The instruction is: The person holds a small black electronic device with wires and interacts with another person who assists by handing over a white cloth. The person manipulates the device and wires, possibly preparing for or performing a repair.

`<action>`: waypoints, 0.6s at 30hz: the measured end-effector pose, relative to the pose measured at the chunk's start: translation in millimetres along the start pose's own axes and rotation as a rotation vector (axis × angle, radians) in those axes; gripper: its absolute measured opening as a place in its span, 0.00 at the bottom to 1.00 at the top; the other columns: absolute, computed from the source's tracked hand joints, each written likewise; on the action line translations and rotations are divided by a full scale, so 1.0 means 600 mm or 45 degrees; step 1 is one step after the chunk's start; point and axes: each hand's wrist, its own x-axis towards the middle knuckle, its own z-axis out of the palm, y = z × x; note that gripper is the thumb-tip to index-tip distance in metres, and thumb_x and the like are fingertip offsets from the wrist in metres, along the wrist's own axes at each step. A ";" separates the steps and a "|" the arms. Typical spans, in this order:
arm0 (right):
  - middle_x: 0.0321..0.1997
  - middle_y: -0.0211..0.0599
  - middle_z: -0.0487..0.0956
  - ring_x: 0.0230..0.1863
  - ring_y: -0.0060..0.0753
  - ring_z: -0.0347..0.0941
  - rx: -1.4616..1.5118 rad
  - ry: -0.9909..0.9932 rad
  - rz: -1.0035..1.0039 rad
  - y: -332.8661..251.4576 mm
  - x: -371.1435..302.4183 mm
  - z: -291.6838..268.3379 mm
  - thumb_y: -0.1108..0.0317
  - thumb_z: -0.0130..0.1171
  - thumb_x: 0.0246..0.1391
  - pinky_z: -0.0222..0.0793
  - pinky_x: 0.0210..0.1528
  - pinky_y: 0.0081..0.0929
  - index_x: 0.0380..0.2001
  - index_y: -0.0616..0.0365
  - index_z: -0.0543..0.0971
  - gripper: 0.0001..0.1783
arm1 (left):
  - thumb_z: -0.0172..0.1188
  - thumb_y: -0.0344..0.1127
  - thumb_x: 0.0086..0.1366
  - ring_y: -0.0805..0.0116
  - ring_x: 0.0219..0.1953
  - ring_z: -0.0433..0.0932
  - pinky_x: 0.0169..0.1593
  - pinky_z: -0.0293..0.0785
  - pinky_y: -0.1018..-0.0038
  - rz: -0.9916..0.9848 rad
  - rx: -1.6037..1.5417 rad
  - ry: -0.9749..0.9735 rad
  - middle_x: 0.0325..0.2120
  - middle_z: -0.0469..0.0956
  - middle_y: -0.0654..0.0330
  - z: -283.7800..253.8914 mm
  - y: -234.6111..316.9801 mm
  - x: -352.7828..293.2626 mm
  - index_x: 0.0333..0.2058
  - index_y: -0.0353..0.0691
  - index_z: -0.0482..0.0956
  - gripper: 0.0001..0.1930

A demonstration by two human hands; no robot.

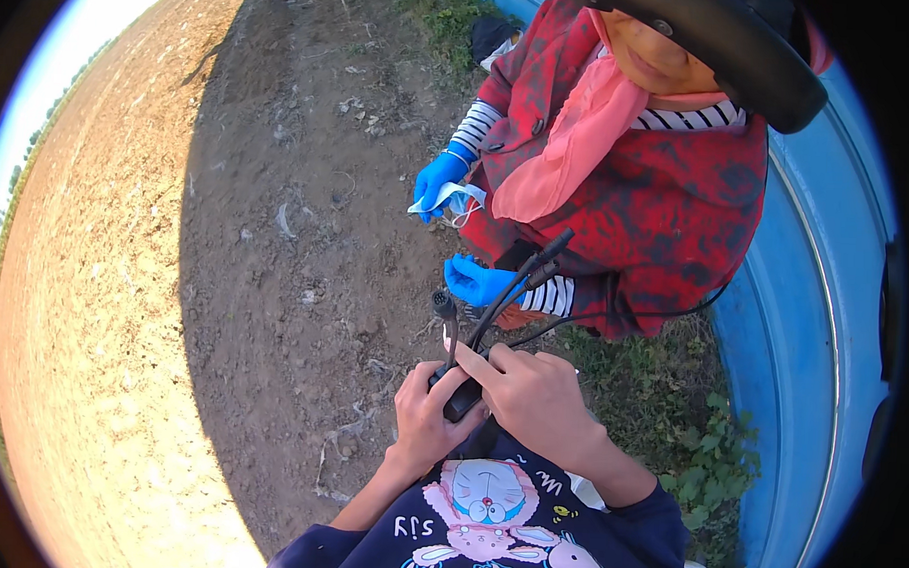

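Note:
Close in front of my chest, a small black box-like device (458, 396) rests in my left hand (427, 419), its fingers closed round it. My right hand (538, 395) is curled over the black cables (488, 320) where they meet the device, partly hiding both. A round multi-pin plug (444, 305) stands up on a short lead, and another black connector (553, 249) sticks out farther off. What my right fingertips press on is partly covered.
Opposite me crouches a person in a red and dark patterned coat (677, 227). One blue-gloved hand (440, 180) holds a light blue face mask (462, 197); the other gloved hand (478, 282) is near the plugs. A blue wall-like surface (806, 396), green plants (713, 473) and bare soil (274, 278) surround us.

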 end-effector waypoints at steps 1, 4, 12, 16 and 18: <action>0.25 0.29 0.70 0.23 0.27 0.74 0.029 -0.027 0.007 0.000 -0.003 -0.001 0.68 0.59 0.44 0.68 0.24 0.24 0.55 0.56 0.74 0.30 | 0.73 0.36 0.41 0.53 0.32 0.76 0.35 0.74 0.63 -0.028 0.016 -0.034 0.35 0.74 0.53 0.000 0.001 0.000 0.43 0.43 0.78 0.27; 0.28 0.32 0.71 0.24 0.30 0.74 0.149 -0.051 0.042 -0.003 -0.015 0.003 0.69 0.60 0.45 0.70 0.25 0.27 0.56 0.57 0.72 0.31 | 0.73 0.36 0.42 0.52 0.33 0.76 0.35 0.74 0.62 -0.090 -0.020 -0.072 0.36 0.74 0.53 0.003 0.006 -0.003 0.44 0.42 0.78 0.26; 0.37 0.37 0.75 0.30 0.40 0.77 0.501 0.334 0.227 -0.004 -0.042 0.041 0.74 0.59 0.51 0.72 0.28 0.33 0.48 0.57 0.74 0.19 | 0.73 0.31 0.45 0.51 0.35 0.77 0.35 0.75 0.63 -0.079 -0.233 0.031 0.36 0.75 0.50 0.010 0.007 0.008 0.48 0.39 0.72 0.30; 0.39 0.38 0.77 0.33 0.41 0.78 0.603 0.407 0.276 0.002 -0.048 0.047 0.79 0.58 0.48 0.74 0.32 0.33 0.43 0.57 0.78 0.16 | 0.73 0.31 0.46 0.50 0.35 0.77 0.36 0.76 0.63 -0.045 -0.211 -0.010 0.37 0.75 0.49 0.015 0.012 0.016 0.48 0.39 0.71 0.30; 0.38 0.41 0.79 0.34 0.43 0.79 0.677 0.490 0.317 0.004 -0.047 0.050 0.81 0.57 0.48 0.75 0.33 0.33 0.39 0.60 0.80 0.13 | 0.72 0.30 0.46 0.51 0.36 0.77 0.37 0.76 0.63 -0.045 -0.241 -0.010 0.37 0.75 0.49 0.023 0.016 0.018 0.49 0.39 0.71 0.30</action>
